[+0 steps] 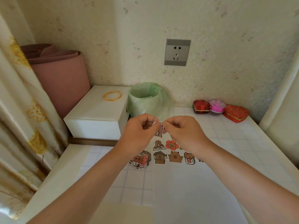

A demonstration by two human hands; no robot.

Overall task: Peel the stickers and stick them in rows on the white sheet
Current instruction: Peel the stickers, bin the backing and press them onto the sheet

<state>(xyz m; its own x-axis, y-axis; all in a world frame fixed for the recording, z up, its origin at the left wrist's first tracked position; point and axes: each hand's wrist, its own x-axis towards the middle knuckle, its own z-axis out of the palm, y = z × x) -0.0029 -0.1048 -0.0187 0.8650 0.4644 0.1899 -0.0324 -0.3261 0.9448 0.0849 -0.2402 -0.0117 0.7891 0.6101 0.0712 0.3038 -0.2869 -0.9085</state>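
My left hand and my right hand meet above the table, both pinching one small capybara sticker between their fingertips. Its white edge curls up between the thumbs. Below the hands lies the white sheet with several capybara stickers stuck in two rows near its far edge. A small loose pile of stickers lies on the table just left of the sheet, partly behind my left wrist.
A bin lined with a green bag stands behind the hands. A white box with a gold bracelet sits at the left, a pink rolled mat beyond it. Red boxes stand at the back right.
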